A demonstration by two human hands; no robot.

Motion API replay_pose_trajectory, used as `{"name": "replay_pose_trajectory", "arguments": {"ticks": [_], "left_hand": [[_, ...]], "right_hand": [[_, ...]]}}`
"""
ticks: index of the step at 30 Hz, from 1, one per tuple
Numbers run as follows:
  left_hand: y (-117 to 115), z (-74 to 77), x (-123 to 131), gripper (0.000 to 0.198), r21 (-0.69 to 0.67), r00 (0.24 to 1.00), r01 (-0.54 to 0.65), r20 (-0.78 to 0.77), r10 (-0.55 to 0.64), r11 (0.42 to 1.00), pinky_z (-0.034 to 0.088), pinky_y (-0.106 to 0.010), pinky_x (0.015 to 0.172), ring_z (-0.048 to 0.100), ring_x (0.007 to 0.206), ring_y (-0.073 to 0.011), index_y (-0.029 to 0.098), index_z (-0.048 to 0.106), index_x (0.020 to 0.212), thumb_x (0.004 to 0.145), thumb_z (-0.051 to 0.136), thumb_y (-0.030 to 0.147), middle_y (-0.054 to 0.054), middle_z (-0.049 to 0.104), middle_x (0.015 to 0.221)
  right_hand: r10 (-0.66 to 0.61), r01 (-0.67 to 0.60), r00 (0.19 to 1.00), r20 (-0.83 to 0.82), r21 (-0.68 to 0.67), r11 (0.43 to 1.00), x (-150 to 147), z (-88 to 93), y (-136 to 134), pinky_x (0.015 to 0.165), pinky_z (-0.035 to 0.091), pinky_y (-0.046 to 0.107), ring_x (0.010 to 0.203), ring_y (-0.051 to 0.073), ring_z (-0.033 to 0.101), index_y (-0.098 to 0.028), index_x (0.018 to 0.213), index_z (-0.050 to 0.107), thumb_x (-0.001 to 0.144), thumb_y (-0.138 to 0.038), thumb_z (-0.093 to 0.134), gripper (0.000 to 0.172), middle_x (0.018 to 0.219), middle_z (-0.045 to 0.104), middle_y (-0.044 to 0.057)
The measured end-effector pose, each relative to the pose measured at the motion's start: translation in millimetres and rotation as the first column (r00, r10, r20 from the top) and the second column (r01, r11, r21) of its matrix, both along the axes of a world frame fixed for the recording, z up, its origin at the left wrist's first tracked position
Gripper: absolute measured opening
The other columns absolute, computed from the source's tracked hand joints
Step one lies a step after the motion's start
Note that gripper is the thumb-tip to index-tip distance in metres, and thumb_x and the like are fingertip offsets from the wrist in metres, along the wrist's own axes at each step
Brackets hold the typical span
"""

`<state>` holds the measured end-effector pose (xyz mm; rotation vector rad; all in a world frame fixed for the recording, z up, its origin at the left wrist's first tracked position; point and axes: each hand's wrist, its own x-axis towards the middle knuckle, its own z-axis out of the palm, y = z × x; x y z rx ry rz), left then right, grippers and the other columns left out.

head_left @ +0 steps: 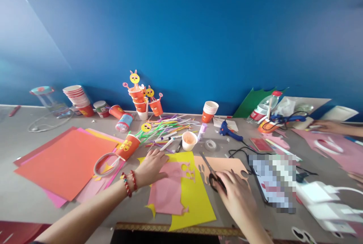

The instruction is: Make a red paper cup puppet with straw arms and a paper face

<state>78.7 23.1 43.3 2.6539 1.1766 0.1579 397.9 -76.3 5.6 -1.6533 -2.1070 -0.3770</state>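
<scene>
My left hand (151,167) lies flat with fingers apart on a pink cut paper sheet (167,193), which rests on a yellow sheet (195,198). A beaded bracelet is on that wrist. My right hand (234,193) rests on the black handles of a pair of scissors (211,174); their blades point up and left over a peach sheet (227,164) with cut-outs. Whether the fingers are through the handles I cannot tell.
A stack of orange and pink paper (66,161) lies at left. Red paper cups (141,102), coloured straws (164,127), a white cup (189,140), tape roll (210,145) and blue glue gun (228,130) sit behind. A tablet (273,181) lies at right. Another person's hand (329,126) is far right.
</scene>
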Motion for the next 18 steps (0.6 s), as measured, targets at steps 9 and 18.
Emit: {"name": "replay_pose_trajectory", "arguments": {"ticks": [9, 18], "left_hand": [[12, -5.4, 6, 0.033, -0.057, 0.999, -0.012, 0.049, 0.014, 0.998, 0.038, -0.043, 0.098, 0.055, 0.109, -0.0314, 0.018, 0.060, 0.108, 0.078, 0.068, 0.028, -0.010, 0.063, 0.113], [10, -2.0, 10, 0.021, -0.033, 0.994, -0.039, 0.100, 0.042, 0.999, 0.038, -0.041, 0.097, 0.055, 0.106, -0.0287, 0.021, 0.065, 0.103, 0.083, 0.057, 0.019, -0.008, 0.064, 0.108]], "right_hand": [[-0.145, 0.154, 0.987, 0.067, -0.144, 0.978, 7, -1.2, -4, 0.058, 0.045, 0.032, 0.071, 0.027, 0.071, -0.022, 0.081, 0.063, 0.091, -0.041, 0.055, 0.023, 0.082, 0.074, 0.007], [-0.352, 0.054, 0.766, -0.538, -0.491, 0.869, 30, 7.2, 0, 0.053, 0.048, 0.029, 0.059, 0.024, 0.070, -0.025, 0.077, 0.066, 0.080, -0.058, 0.061, 0.034, 0.073, 0.075, 0.005]]}}
